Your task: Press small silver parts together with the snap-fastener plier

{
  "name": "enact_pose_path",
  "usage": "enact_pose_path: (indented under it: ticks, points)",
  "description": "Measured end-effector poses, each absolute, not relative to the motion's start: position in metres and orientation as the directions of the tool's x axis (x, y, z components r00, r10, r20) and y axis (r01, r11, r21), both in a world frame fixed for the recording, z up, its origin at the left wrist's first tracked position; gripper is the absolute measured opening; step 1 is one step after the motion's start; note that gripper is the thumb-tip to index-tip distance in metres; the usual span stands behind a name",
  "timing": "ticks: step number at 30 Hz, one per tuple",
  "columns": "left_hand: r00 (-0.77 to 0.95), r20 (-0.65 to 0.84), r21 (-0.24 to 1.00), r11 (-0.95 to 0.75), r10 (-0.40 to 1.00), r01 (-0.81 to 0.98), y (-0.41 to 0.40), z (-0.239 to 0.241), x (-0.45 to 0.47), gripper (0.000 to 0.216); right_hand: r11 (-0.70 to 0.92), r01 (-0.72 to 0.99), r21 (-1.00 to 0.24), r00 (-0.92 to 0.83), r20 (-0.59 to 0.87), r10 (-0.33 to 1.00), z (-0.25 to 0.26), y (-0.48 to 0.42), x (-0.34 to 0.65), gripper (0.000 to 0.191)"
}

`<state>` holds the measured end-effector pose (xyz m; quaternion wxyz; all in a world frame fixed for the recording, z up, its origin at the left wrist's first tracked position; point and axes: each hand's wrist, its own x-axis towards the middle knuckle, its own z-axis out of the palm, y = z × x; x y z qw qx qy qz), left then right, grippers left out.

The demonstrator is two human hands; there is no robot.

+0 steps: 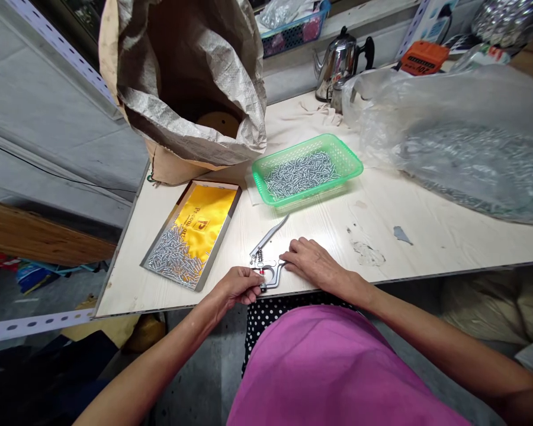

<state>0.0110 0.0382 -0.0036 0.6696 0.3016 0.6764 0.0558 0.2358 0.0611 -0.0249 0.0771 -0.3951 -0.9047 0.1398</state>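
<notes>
A small silver lever press (pixel 273 275) with a spring and a long handle (pixel 270 235) lies at the table's front edge, its handle raised. My left hand (pixel 242 285) is closed in a pinch at the press's lower left, by a red and black part; what sits between the fingertips is too small to make out. From the right, my right hand (pixel 313 263) has its curled fingers on the frame of the press. To the left, a shallow tray (pixel 224 236) with yellow cloth holds many small metal pins (pixel 175 260). Behind the press, a green plastic basket (pixel 350 168) contains similar metal pieces (pixel 302 174).
A large open woven sack (pixel 244 127) stands at the back left. On the right lies a clear plastic bag (pixel 462 160) full of metal parts. A metal kettle (pixel 340 62), an orange box-shaped item (pixel 424 57) and a blue basket (pixel 293 38) are behind.
</notes>
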Motion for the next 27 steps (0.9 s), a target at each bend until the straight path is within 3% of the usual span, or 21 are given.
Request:
enact_pose_path:
  ticks: [3, 6, 9, 20, 23, 27]
  points:
    - [0.067, -0.870, 0.482, 0.814, 0.488, 0.325, 0.028, -0.004, 0.012, 0.025, 0.677, 0.645, -0.354, -0.702, 0.076, 0.708, -0.022, 0.069, 0.242, 0.050]
    - [0.037, -0.866, 0.484, 0.817, 0.499, 0.313, 0.023, -0.004, 0.014, 0.025, 0.724, 0.626, -0.290, -0.733, 0.098, 0.673, -0.027, 0.083, 0.243, 0.090]
    - [0.015, -0.858, 0.492, 0.815, 0.513, 0.305, 0.021, -0.003, 0.016, 0.026, 0.767, 0.588, -0.258, -0.780, 0.069, 0.621, -0.035, 0.098, 0.239, 0.104]
    - [-0.031, -0.848, 0.491, 0.807, 0.528, 0.327, 0.018, 0.000, 0.020, 0.026, 0.789, 0.583, -0.194, -0.809, -0.053, 0.585, -0.022, 0.118, 0.228, 0.103]
    - [-0.043, -0.847, 0.490, 0.809, 0.530, 0.326, 0.019, 0.000, 0.021, 0.023, 0.779, 0.589, -0.214, -0.804, -0.064, 0.591, -0.022, 0.116, 0.228, 0.089]
    - [-0.060, -0.834, 0.494, 0.790, 0.549, 0.363, 0.015, 0.000, 0.021, 0.023, 0.772, 0.582, -0.256, -0.805, -0.049, 0.591, -0.019, 0.106, 0.232, 0.053]
